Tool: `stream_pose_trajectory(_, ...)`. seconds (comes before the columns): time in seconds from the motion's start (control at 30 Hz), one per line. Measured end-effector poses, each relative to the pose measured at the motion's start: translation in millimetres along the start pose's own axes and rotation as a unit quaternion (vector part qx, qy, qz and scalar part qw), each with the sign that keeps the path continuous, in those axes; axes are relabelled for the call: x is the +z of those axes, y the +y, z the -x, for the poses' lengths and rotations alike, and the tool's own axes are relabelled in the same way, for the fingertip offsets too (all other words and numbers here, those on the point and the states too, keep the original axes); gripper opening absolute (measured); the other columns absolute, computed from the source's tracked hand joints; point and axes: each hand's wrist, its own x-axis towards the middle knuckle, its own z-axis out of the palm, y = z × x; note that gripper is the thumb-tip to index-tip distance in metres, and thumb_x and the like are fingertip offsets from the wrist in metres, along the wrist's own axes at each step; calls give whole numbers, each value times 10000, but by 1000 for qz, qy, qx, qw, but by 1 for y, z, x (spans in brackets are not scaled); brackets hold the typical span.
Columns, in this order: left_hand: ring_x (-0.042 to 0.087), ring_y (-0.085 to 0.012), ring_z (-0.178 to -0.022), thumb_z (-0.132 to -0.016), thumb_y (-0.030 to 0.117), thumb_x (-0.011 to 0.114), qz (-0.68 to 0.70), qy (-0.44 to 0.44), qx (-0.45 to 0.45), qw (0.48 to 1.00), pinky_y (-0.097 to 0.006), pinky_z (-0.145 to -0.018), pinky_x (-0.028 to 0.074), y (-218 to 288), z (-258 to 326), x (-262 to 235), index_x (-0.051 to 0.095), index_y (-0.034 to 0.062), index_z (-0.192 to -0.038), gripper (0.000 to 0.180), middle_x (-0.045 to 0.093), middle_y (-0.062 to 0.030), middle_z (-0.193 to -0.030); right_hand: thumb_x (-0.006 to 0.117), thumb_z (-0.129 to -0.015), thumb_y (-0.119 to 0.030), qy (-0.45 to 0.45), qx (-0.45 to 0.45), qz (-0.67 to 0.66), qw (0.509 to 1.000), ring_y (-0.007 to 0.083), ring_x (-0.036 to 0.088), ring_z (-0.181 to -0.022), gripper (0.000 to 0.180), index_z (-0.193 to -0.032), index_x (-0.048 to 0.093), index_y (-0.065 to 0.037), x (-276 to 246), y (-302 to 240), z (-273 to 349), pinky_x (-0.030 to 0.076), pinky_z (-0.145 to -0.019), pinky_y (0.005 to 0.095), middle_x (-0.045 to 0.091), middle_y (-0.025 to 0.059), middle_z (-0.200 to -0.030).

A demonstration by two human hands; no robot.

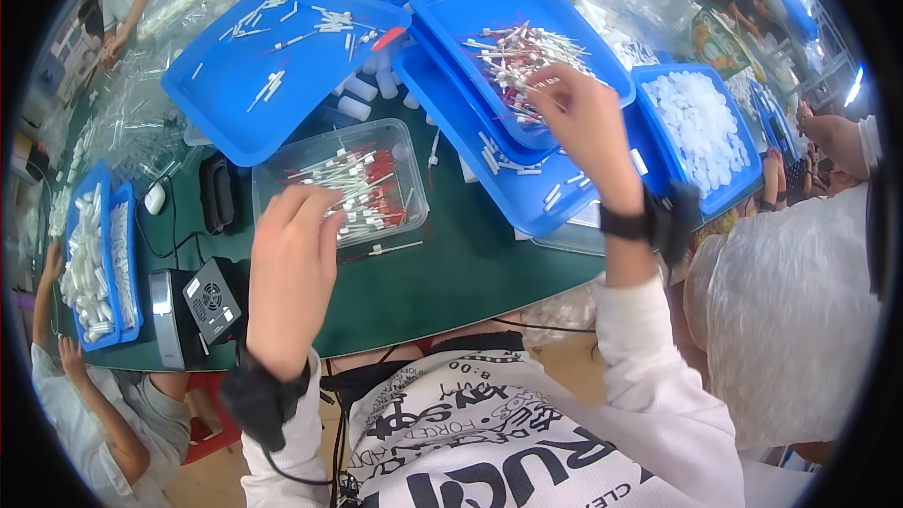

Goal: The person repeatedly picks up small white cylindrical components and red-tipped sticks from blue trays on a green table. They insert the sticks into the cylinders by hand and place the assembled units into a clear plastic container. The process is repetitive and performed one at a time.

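- Left hand (293,268) hangs over the near edge of a clear tub (340,186), fingers curled down and together onto the sticks (350,190) inside; whether it actually grips one cannot be told.
- Right hand (576,122) reaches into a blue tray (515,42), fingertips pinched together on the loose swabs (522,61) heaped there; grip looks closed on a few, exact count hidden.
- Clear tub sits on the green counter (451,263), just in front of the person, holding white sticks with red ends, laid roughly parallel.
- One stray stick (390,249) lies on the counter just beside the tub's near wall.
- Blue tray with swabs is stacked on a second blue tray (527,198), which carries scattered white bits.
- Third blue tray (273,66) to the left, tilted, few white pieces and one red-tipped one.
- Far-right tray (701,132) full of white caps.
- White tubes (362,99) lie between the trays.
- Small black box with a fan grille (212,299) near the left hand, at the counter edge.
- Black wrist straps on both arms; white sleeves.
- Another person's arms (66,357) at the left by trays of white tubes (94,259); one more person at the right edge (837,136).
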Motion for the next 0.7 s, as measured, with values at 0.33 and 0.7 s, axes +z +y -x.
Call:
stream_pose_trajectory(0.33, 634, -354, -857, -812, 37, 671, -48, -32, -40, 998, -424, -736, 497, -33, -32, 36, 630, 53, -1056, 248, 639, -126, -930, 730, -802, -154, 93, 52, -24, 994, 244, 629, -702, 112, -880, 726, -73, -8, -25, 35, 490, -633, 350, 646, 87, -783)
stream_pose_trajectory(0.7, 636, -218, -733, -818, 52, 686, 7, 6, -66, 998, -351, -633, 485, -33, -39, 30, 654, 43, -965, 151, 607, -79, -833, 729, -743, -111, -242, 5, 1, 970, 302, 674, -747, 122, -830, 734, -25, -25, 22, 55, 525, -687, 380, 697, 140, -793)
